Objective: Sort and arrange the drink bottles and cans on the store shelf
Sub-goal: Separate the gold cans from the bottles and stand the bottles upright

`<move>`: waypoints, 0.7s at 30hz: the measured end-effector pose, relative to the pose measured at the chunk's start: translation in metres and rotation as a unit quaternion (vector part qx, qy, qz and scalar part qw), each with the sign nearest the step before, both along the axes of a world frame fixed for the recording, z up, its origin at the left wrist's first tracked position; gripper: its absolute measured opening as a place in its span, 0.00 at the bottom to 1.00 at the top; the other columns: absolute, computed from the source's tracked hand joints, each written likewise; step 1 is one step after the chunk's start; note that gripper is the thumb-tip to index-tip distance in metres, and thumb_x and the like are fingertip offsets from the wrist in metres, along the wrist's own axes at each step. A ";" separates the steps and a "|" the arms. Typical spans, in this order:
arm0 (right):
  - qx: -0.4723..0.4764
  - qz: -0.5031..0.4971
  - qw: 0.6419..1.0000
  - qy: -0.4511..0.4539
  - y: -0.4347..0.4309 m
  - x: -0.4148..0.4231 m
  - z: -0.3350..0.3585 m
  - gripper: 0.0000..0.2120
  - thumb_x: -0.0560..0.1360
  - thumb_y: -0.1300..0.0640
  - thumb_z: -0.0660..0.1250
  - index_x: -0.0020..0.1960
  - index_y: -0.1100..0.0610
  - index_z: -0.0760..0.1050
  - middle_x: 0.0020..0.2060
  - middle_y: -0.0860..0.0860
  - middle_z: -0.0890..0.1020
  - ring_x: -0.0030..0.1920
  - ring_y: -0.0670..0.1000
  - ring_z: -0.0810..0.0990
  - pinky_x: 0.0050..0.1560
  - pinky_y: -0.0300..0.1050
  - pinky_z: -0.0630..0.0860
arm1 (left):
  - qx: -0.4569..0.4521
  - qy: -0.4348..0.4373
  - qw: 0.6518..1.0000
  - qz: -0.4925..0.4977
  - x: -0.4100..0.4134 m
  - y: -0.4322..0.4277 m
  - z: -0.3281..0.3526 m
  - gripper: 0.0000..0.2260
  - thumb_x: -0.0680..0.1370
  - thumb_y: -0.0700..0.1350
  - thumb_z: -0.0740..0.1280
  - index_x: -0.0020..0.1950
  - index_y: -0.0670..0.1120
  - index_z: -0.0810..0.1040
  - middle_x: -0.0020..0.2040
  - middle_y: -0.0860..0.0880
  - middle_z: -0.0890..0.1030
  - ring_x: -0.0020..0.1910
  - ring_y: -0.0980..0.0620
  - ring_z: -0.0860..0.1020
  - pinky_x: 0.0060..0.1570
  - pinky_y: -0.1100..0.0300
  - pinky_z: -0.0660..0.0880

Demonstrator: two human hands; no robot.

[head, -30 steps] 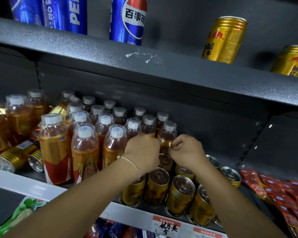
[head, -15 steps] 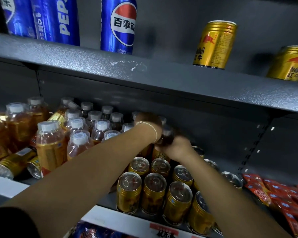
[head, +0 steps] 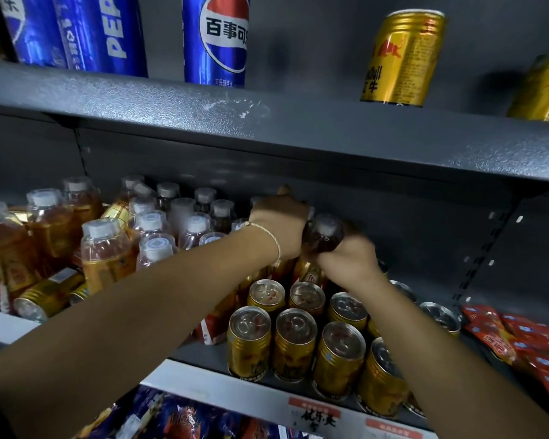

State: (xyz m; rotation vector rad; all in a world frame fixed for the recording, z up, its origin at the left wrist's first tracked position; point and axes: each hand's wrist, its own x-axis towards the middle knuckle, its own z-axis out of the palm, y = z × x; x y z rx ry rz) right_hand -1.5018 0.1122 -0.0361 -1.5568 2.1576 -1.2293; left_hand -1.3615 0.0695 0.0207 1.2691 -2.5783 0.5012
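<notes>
Dark grey metal shelving fills the view, its upper shelf (head: 330,134) carrying blue cola cans (head: 216,42) at the left. Below, on the middle shelf (head: 203,353), a crowd of amber bottles (head: 105,248) with white caps stands at the left, and gold cans on their sides (head: 45,296) lie at the front edge just beside them. The left hand (head: 279,223), with a thin bracelet (head: 274,239) on its wrist, reaches to the back of this shelf, back-up over the rear bottle caps; its fingers are hidden behind the knuckles, so I cannot tell whether they grasp anything. Touching it on the right is the held bottle (head: 322,236), dark amber with a pale cap, its top leaning toward the camera; its base is hidden. The right hand (head: 349,258) grasps it from below the shoulder, fingers wrapped round its body. In front of both hands, upright gold cans (head: 295,346) stand in close rows, tops showing. Further right, two gold energy-drink cans (head: 400,58) stand apart on the upper shelf, and red packets (head: 526,340) lie at the far right of the middle shelf.
</notes>
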 end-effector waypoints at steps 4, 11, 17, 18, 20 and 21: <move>-0.083 -0.005 0.996 -0.019 0.013 0.005 0.022 0.16 0.67 0.53 0.78 0.50 0.47 0.75 0.48 0.43 0.82 0.50 0.47 0.81 0.50 0.37 0.77 | -0.006 0.029 0.999 0.011 0.009 0.013 0.023 0.22 0.70 0.44 0.69 0.64 0.47 0.71 0.64 0.38 0.70 0.54 0.40 0.78 0.40 0.53 0.73; -0.176 -0.015 0.984 0.016 0.060 0.030 0.049 0.26 0.66 0.54 0.79 0.60 0.51 0.73 0.48 0.43 0.80 0.49 0.43 0.79 0.39 0.23 0.71 | -0.061 0.100 0.993 -0.028 0.040 0.044 0.041 0.23 0.71 0.44 0.71 0.64 0.47 0.69 0.63 0.38 0.68 0.41 0.43 0.76 0.34 0.55 0.67; -0.205 -0.069 0.971 0.100 0.103 0.058 0.053 0.27 0.67 0.52 0.80 0.57 0.45 0.66 0.51 0.47 0.77 0.50 0.46 0.77 0.42 0.25 0.68 | -0.091 0.140 0.982 -0.085 0.072 0.072 0.041 0.31 0.71 0.43 0.71 0.71 0.48 0.63 0.57 0.38 0.74 0.43 0.39 0.79 0.33 0.53 0.68; -0.213 -0.082 0.967 0.117 0.112 0.063 0.054 0.27 0.67 0.52 0.79 0.58 0.47 0.66 0.52 0.47 0.77 0.50 0.46 0.77 0.41 0.24 0.68 | -0.097 0.148 0.980 -0.092 0.079 0.075 0.041 0.32 0.71 0.43 0.71 0.71 0.48 0.62 0.56 0.39 0.74 0.44 0.39 0.79 0.33 0.54 0.68; -0.230 -0.099 0.958 0.144 0.129 0.078 0.058 0.29 0.67 0.53 0.79 0.62 0.50 0.67 0.54 0.49 0.77 0.51 0.48 0.78 0.44 0.26 0.71 | -0.096 0.160 0.976 -0.110 0.092 0.084 0.041 0.33 0.70 0.45 0.73 0.69 0.48 0.60 0.57 0.39 0.73 0.44 0.40 0.78 0.33 0.55 0.69; -0.231 -0.104 0.955 0.154 0.138 0.086 0.060 0.31 0.67 0.53 0.79 0.64 0.52 0.66 0.55 0.50 0.78 0.52 0.49 0.79 0.48 0.32 0.75 | -0.093 0.167 0.974 -0.122 0.100 0.088 0.041 0.32 0.69 0.44 0.73 0.67 0.49 0.60 0.57 0.40 0.72 0.41 0.42 0.77 0.32 0.56 0.69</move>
